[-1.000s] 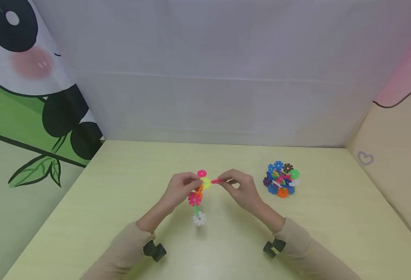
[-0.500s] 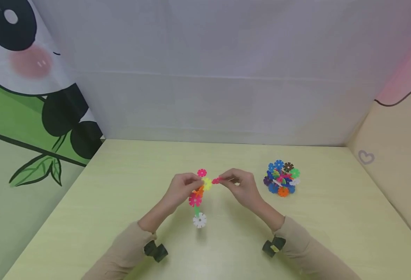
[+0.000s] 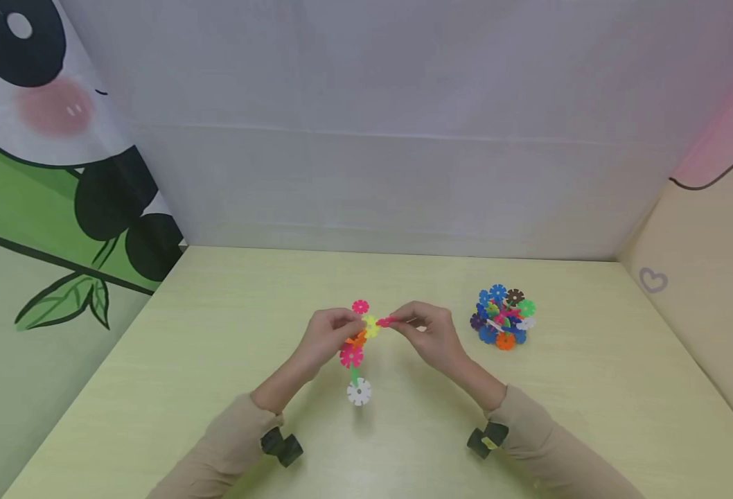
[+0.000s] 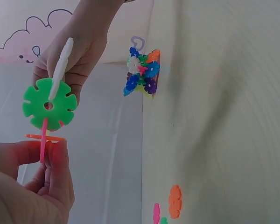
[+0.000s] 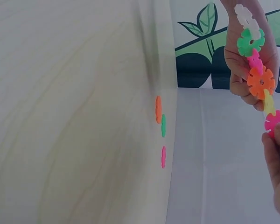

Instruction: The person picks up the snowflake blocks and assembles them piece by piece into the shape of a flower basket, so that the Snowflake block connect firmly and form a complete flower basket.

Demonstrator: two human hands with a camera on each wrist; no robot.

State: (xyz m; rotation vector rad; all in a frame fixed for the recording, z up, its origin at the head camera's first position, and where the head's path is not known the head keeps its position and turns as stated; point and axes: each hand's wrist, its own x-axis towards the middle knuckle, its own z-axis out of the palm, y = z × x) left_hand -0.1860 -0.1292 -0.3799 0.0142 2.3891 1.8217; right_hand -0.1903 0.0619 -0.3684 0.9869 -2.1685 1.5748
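Note:
My left hand pinches a chain of slotted snowflake discs around its orange disc. The chain hangs toward me: a pink disc, a green disc seen edge-on from above, then a white disc at the low end. A yellow disc sticks out at its upper right end. Between thumb and index finger, my right hand pinches another pink disc, whose edge meets the yellow disc's edge. My left fingers cover part of the orange disc.
Loose discs lie flat on the table beyond my hands: an orange disc, a green disc and a pink disc. A heap of multicoloured discs sits to the right. A grey-white panel borders the table's far edge.
The chain in my left hand has shifted slightly right, and the gap between its yellow disc and the pink disc in my right hand has closed. My right hand has hardly moved.

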